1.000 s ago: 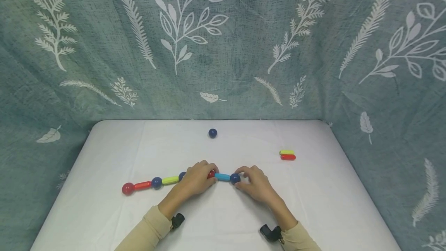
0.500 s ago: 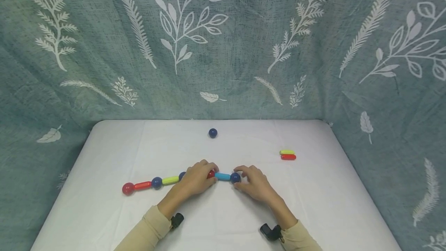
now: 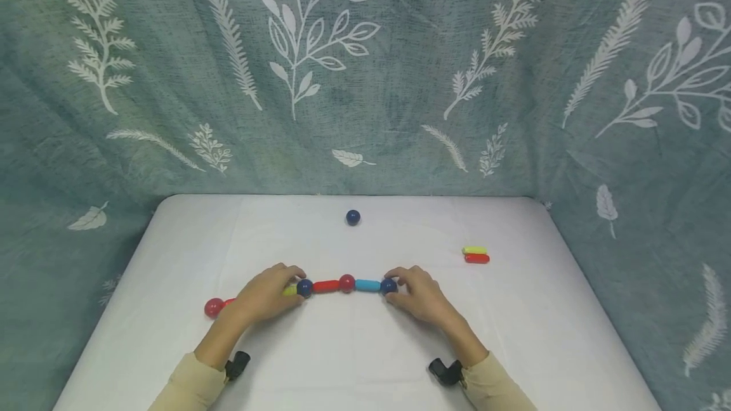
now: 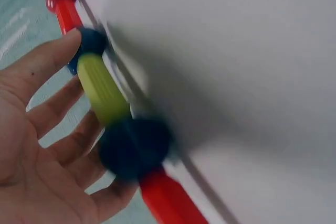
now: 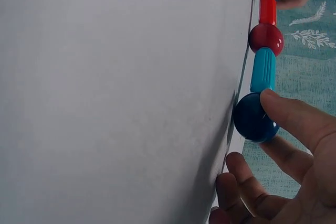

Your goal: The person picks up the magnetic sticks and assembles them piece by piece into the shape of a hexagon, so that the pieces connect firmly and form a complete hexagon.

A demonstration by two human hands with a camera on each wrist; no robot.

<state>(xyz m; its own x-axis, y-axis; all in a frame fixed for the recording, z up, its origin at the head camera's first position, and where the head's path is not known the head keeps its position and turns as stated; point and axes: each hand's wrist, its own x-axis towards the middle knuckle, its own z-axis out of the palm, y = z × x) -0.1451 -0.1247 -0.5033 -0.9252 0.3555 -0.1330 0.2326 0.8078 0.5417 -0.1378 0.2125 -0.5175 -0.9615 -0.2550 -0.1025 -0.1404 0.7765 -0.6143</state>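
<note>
A chain of toy building rods and balls lies across the white table. At its right end my right hand (image 3: 419, 295) pinches a dark blue ball (image 5: 255, 118) between thumb and index finger; the other fingers are loosely bent. Leftward come a light blue rod (image 3: 368, 285), a red ball (image 3: 346, 283) and a red rod (image 3: 327, 286). My left hand (image 3: 265, 293) has thumb and forefinger on either side of another blue ball (image 3: 305, 288). It partly hides a yellow-green rod (image 4: 102, 88) and a further blue ball (image 4: 135, 148). A red ball (image 3: 214, 307) ends the chain at left.
One loose dark blue ball (image 3: 353, 217) sits near the table's back edge. A yellow-green rod (image 3: 474, 250) and a red rod (image 3: 477, 259) lie side by side at the right. Behind the table (image 3: 365, 354) hangs a green leaf-patterned cloth (image 3: 400, 81).
My left hand has slid left along the chain, from beside the middle red ball to the blue ball, uncovering the red rod. My right hand stays at the end ball. The head view has shifted slightly.
</note>
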